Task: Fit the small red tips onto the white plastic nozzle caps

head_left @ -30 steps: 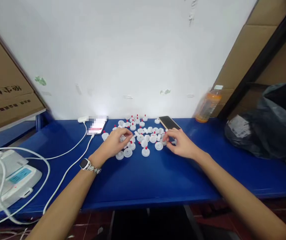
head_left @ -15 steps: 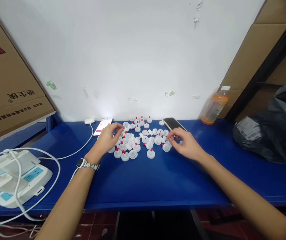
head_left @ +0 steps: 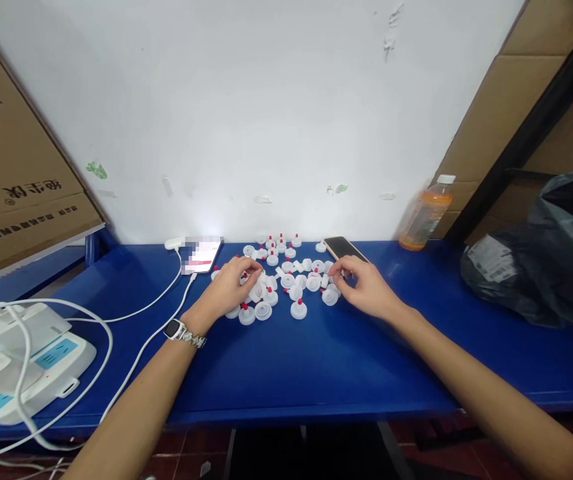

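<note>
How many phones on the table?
2. The lit phone lies left of the caps, near the wall; the dark phone lies right of them, its near end partly covered by the right hand in this view. No others show.

Square watch (head_left: pixel 175 329) on silver links (head_left: pixel 195 341)

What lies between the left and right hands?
In the head view, white caps, some red-tipped, lie on the blue table between the left hand and the right hand.
</note>
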`<state>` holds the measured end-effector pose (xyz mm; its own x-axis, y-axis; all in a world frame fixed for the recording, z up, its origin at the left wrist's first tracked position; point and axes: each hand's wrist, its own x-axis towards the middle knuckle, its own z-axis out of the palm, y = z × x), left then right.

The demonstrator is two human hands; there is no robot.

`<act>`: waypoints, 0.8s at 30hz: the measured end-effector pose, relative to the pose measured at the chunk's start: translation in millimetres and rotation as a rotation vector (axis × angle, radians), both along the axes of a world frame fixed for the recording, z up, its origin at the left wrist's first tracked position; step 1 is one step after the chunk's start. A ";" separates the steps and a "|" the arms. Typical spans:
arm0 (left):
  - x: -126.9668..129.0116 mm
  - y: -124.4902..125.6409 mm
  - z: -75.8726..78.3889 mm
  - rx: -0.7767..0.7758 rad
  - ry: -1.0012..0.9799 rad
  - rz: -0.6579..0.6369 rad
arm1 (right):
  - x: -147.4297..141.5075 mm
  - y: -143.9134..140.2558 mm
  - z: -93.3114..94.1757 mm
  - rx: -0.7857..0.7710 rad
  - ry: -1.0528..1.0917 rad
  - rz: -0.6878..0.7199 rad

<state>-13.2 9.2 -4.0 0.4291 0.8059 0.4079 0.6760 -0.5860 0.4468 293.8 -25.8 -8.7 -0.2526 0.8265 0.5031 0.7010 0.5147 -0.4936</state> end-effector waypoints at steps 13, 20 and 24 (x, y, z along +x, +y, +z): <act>21.4 10.0 -4.9 0.093 0.065 0.005 | 6.0 40.2 17.3 -0.072 -0.105 -0.072; 22.7 10.8 12.6 0.159 0.084 0.027 | -20.4 40.6 21.0 -0.068 -0.288 0.115; -2.7 6.1 23.6 0.153 -0.022 0.034 | -37.8 47.2 15.1 -0.121 -0.386 0.229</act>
<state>-15.8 15.4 19.6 0.3917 0.7476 0.5364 0.6877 -0.6252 0.3691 256.0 21.4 6.3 -0.5854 0.7744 0.2400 0.7200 0.6326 -0.2853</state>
